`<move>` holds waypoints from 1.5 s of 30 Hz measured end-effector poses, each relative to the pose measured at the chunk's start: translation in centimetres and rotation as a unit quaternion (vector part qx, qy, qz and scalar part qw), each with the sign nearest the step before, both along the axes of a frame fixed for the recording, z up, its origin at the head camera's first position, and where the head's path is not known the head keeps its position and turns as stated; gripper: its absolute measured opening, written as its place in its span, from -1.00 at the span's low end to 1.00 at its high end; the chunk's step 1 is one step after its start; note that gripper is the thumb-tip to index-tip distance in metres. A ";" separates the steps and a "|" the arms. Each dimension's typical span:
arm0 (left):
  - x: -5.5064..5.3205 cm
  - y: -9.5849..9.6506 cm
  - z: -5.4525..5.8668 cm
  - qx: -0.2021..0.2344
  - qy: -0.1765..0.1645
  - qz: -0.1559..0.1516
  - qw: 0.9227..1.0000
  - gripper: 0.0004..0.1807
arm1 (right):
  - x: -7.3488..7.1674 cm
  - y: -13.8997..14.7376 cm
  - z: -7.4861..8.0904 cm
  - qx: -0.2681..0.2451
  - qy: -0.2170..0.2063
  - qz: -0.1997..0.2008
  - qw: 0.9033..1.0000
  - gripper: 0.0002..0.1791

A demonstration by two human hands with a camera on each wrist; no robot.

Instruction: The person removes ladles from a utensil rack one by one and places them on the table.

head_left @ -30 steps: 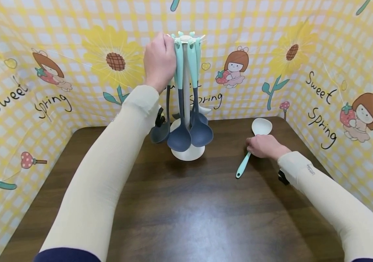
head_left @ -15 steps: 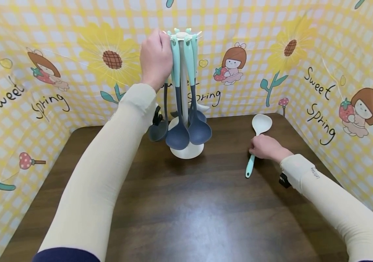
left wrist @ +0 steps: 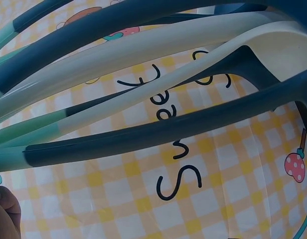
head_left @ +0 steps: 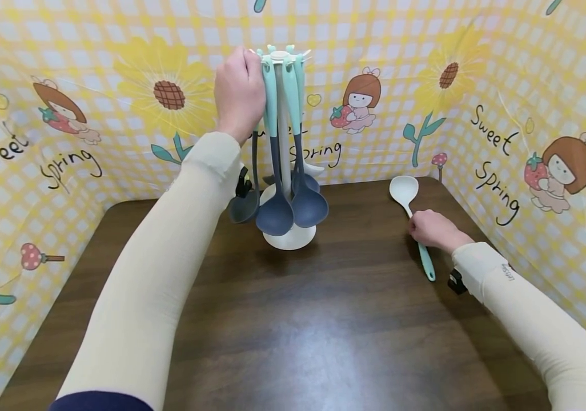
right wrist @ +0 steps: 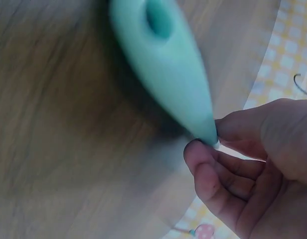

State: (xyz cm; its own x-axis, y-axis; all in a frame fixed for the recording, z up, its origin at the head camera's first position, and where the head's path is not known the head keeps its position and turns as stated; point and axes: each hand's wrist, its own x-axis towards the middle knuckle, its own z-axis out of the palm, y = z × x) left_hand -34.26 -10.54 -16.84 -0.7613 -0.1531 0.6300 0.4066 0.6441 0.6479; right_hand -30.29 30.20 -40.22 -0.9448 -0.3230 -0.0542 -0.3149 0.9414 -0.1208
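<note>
White ladle (head_left: 403, 188) is at the far right of the dark wood table (head_left: 293, 319), bowl toward the far edge, mint handle (head_left: 425, 260) angled to the near right; the right edge is close by, and checked cloth (head_left: 118, 23) walls off left, far and right; way more room to its left and on the near side; right hand (head_left: 434, 229) has it pinched partway along; the rack (head_left: 293, 238) stands well apart to the left, the main obstacle, with hanging bowls poking out past its base; I count at least four dark bowls (head_left: 275, 214) plus one pale head (head_left: 314, 170) behind; one rack, one loose ladle; left hand (head_left: 240, 91) is against the rack's top left, fingers hidden, so can't tell what it's grasping, if anything.
</note>
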 end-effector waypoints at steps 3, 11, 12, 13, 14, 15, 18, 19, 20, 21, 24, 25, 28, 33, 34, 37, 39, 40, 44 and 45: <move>0.0 -0.1 0.0 0.001 0.002 -0.002 1.000 -0.63 | 0.1 0.9 0.1 0.001 -0.003 -0.010 1.000 -0.76; 0.0 -0.1 0.0 0.008 0.001 0.000 1.000 -0.62 | 0.3 2.6 0.2 0.005 0.009 -0.012 1.000 -0.81; 0.0 -0.1 0.0 0.008 0.002 0.000 1.000 -0.63 | 0.3 2.7 0.2 0.006 0.012 -0.012 1.000 -0.81; 0.0 -0.1 0.0 0.009 0.003 0.000 1.000 -0.63 | 0.3 2.9 0.3 0.007 0.014 -0.011 1.000 -0.81; 0.0 -0.1 0.0 0.009 0.004 0.000 1.000 -0.63 | 0.3 3.0 0.3 0.008 0.016 -0.011 1.000 -0.81; 0.0 -0.1 0.0 0.009 0.005 0.000 1.000 -0.63 | 0.3 3.2 0.3 0.008 0.015 -0.012 1.000 -0.81; -0.1 -0.1 -0.1 0.009 0.008 0.005 1.000 -0.63 | 0.1 3.5 0.1 0.007 0.013 -0.018 1.000 -0.82; -0.1 -0.1 -0.2 0.009 0.008 0.006 1.000 -0.63 | 0.0 3.7 0.0 0.007 0.012 -0.020 1.000 -0.82; -0.1 -0.1 -0.2 0.009 0.009 0.007 1.000 -0.63 | -0.1 3.8 -0.1 0.007 0.012 -0.023 1.000 -0.81; -0.1 0.0 -0.2 0.009 0.010 0.007 1.000 -0.64 | -0.1 3.9 -0.2 0.007 0.012 -0.025 1.000 -0.80; -0.2 0.0 -0.3 0.010 0.012 0.006 1.000 -0.63 | -0.3 4.3 -0.2 0.008 0.011 -0.030 0.999 -0.79; -0.2 0.0 -0.3 0.010 0.014 0.005 1.000 -0.63 | -0.4 4.5 -0.2 0.010 0.009 -0.032 0.999 -0.78; -0.2 0.0 -0.4 0.011 0.017 0.001 1.000 -0.63 | -0.6 4.9 0.1 0.016 0.003 -0.040 0.999 -0.79; -0.1 0.0 -0.4 0.013 0.012 -0.004 1.000 -0.63 | -0.7 5.5 0.2 0.021 0.002 -0.040 0.999 -0.80; -0.1 0.0 -0.4 0.014 0.012 -0.003 1.000 -0.63 | -0.7 5.6 0.2 0.021 0.002 -0.038 0.999 -0.80; -0.1 0.0 -0.4 0.014 0.012 -0.004 1.000 -0.63 | -0.8 5.7 0.2 0.025 -0.001 -0.033 0.999 -0.80; -0.1 0.0 -0.4 0.015 0.014 -0.004 1.000 -0.64 | -0.9 5.7 0.2 0.029 -0.004 -0.033 0.999 -0.80; -0.1 0.0 -0.4 0.014 0.016 -0.004 1.000 -0.64 | -0.9 5.7 0.3 0.030 -0.005 -0.033 0.999 -0.81; -0.1 0.0 -0.4 0.013 0.018 -0.005 1.000 -0.63 | -0.8 5.8 0.2 0.032 -0.002 -0.037 0.999 -0.82; 0.0 0.0 -0.5 0.013 0.018 -0.006 1.000 -0.63 | -0.7 5.9 0.2 0.032 -0.001 -0.038 0.999 -0.80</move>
State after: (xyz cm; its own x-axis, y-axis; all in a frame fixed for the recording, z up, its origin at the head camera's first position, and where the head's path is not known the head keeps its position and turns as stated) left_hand -34.31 -10.51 -17.29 -0.7401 -0.1609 0.6530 0.4374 0.6224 0.6491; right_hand -30.98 36.14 -40.05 -0.9665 -0.2457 -0.0745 -0.2417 0.9685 -0.0597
